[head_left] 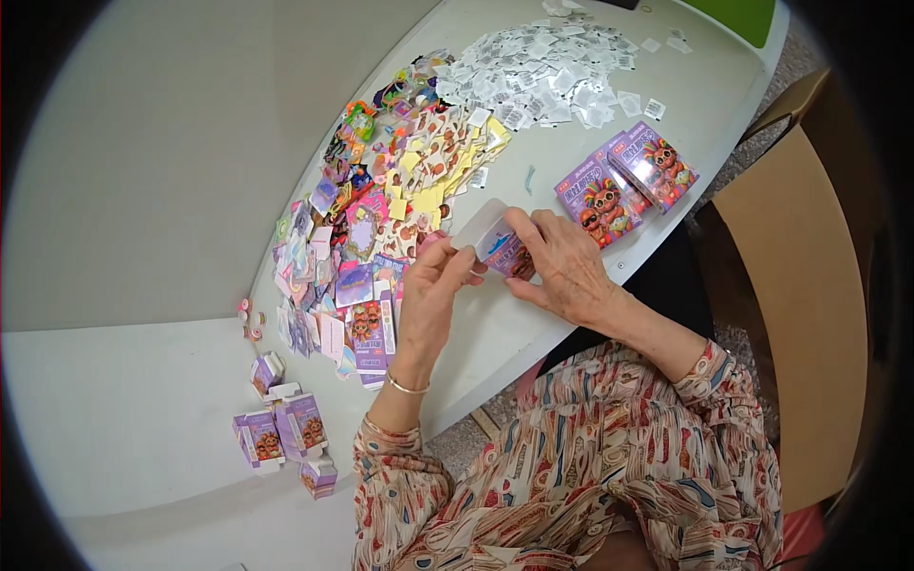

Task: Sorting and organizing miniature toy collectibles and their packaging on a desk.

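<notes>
Over the table's near side, I hold a small purple printed carton [497,249] with a pale, whitish end panel [479,225] standing up from it. My right hand [566,266] wraps the carton from the right, thumb below and fingers on top. At its left edge, my left hand [436,290] is closed in a pinch by the pale panel; the fingertips partly hide what they grip. Several finished-looking purple boxes [598,202] with cartoon figures lie to the right of my hands. Flattened purple cartons [369,333] lie just left of my left wrist.
A heap of small white printed packets [543,76] covers the far part of the table. Cutout cards and stickers [419,171] and colourful trinkets [360,124] spread along the left. Small purple boxes [303,423] stand at lower left. An open cardboard box [800,314] is at right.
</notes>
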Demonstrator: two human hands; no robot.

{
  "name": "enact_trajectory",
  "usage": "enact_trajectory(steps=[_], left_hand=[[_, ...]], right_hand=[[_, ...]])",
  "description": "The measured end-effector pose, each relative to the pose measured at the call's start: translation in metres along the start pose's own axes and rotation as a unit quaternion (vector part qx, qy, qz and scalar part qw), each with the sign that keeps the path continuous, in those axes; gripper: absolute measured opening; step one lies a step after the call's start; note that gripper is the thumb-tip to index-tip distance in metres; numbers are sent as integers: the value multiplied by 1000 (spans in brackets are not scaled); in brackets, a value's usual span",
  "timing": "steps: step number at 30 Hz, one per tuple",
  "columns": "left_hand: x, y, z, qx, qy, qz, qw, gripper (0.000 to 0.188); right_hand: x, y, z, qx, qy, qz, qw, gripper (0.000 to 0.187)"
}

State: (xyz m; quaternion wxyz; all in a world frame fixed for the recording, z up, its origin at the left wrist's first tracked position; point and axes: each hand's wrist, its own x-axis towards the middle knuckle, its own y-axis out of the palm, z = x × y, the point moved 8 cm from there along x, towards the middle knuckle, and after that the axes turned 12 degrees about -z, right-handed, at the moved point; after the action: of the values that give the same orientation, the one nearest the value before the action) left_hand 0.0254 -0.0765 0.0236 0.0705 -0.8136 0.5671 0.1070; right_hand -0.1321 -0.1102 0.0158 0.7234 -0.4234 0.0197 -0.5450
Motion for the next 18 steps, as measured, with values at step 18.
enact_trajectory(steps=[18], left_hand=[[-35, 46, -33, 341, 408, 10, 847, 37]], right_hand=[[11, 2, -1, 76, -58, -83, 992, 87]])
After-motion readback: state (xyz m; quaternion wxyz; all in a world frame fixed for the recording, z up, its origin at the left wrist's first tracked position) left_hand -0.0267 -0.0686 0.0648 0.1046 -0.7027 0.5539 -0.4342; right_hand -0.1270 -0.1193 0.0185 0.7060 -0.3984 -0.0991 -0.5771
